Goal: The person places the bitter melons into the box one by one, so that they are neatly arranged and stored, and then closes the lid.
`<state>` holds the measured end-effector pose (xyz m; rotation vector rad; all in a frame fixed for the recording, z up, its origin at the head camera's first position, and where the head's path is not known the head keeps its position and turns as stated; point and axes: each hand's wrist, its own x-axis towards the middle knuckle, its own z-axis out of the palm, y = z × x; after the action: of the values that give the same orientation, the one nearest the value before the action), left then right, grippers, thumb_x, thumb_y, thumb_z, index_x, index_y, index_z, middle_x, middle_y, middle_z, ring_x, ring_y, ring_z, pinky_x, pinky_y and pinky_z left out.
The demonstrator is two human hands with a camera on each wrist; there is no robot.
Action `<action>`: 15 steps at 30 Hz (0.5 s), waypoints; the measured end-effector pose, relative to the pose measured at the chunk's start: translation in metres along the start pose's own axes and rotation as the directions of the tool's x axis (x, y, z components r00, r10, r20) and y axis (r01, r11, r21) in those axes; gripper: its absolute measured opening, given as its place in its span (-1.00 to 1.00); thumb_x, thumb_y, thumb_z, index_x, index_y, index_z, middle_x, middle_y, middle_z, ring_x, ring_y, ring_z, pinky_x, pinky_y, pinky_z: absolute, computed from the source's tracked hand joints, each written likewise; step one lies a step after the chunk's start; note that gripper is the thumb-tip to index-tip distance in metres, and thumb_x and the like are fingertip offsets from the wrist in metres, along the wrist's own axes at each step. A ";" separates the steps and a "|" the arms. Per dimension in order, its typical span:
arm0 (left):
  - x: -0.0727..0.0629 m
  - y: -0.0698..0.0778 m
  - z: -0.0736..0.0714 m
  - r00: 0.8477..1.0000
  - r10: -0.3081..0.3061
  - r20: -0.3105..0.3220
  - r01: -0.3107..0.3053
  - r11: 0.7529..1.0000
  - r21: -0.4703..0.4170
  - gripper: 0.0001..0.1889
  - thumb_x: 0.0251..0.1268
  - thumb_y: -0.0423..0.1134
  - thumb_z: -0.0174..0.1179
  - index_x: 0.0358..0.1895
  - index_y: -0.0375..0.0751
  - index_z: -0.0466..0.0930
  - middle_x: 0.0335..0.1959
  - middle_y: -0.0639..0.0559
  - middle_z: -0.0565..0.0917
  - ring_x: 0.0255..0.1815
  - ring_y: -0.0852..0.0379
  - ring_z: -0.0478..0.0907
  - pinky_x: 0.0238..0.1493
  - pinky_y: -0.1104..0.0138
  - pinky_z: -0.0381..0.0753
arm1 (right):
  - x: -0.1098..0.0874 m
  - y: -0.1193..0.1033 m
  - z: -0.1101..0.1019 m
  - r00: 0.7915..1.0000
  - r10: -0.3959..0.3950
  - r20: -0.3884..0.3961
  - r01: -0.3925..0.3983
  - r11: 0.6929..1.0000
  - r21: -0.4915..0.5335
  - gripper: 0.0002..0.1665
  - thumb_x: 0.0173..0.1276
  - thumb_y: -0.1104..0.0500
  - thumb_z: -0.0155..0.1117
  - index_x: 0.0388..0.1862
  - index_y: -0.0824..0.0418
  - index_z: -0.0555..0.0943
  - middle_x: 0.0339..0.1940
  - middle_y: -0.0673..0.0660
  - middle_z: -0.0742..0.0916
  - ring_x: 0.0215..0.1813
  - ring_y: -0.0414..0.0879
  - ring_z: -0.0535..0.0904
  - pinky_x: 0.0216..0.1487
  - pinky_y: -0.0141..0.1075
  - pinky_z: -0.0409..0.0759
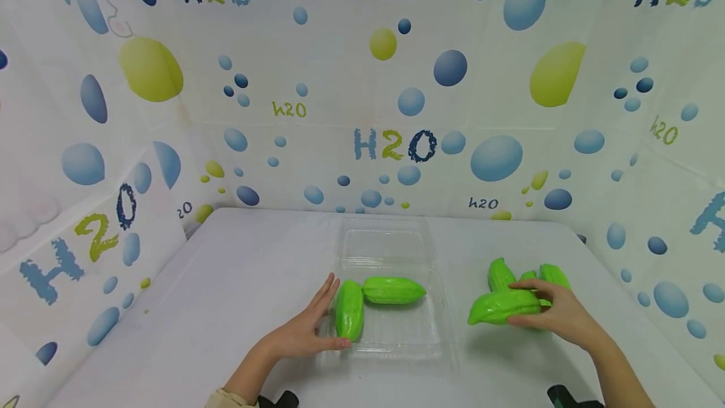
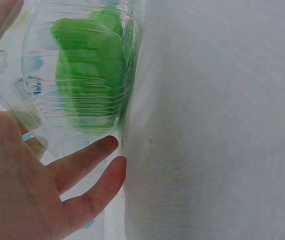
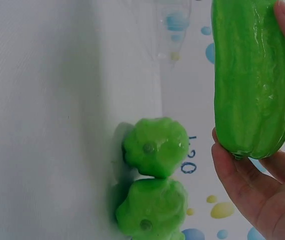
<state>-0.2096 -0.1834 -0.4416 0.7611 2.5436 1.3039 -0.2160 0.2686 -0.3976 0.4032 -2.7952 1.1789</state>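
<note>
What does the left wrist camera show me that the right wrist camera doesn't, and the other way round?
Only left wrist: the left hand, fingers spread beside the clear container, and green contents seen through its ridged wall.

Only right wrist: the right hand holding a green piece, with more loose green pieces on the table, rounded ends toward the camera.

Both: the white tabletop, the dotted backdrop and clear plastic, though the right wrist catches only a bit at the top.

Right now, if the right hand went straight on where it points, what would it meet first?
Beyond its held green ridged vegetable, probably the clear plastic rectangular container, though height is unclear.
</note>
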 end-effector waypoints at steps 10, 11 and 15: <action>0.000 0.000 0.000 1.000 -0.001 -0.003 0.001 1.000 0.010 0.09 0.05 0.02 0.31 0.46 -0.03 -0.36 0.46 -0.08 -0.41 0.40 -0.31 -0.23 -0.03 -0.21 0.38 | 0.009 -0.011 0.010 0.999 -0.050 -0.007 0.049 0.999 -0.018 -0.35 -0.06 0.06 0.51 0.02 0.28 0.55 0.00 0.26 0.58 -0.06 0.13 0.51 -0.22 -0.23 0.51; 0.000 0.000 0.000 1.000 0.000 -0.004 0.000 1.000 0.012 0.09 0.05 0.02 0.31 0.46 -0.04 -0.36 0.46 -0.08 -0.41 0.40 -0.31 -0.24 -0.03 -0.21 0.38 | 0.010 -0.012 0.011 0.998 -0.056 -0.007 0.056 0.998 -0.019 -0.35 -0.07 0.06 0.51 0.02 0.28 0.56 0.01 0.27 0.58 -0.05 0.14 0.51 -0.21 -0.21 0.51; 0.000 0.000 -0.001 1.000 0.002 -0.003 -0.002 1.000 0.015 0.09 0.05 0.02 0.31 0.46 -0.04 -0.35 0.46 -0.10 -0.40 0.40 -0.31 -0.23 -0.02 -0.21 0.37 | 0.013 -0.016 0.015 0.997 -0.073 -0.006 0.073 0.997 -0.029 -0.36 -0.08 0.04 0.51 0.00 0.26 0.57 0.02 0.27 0.58 -0.04 0.15 0.50 -0.19 -0.17 0.50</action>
<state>-0.2101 -0.1840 -0.4413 0.7648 2.5581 1.2891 -0.2243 0.2447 -0.3951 0.4933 -2.7631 1.1211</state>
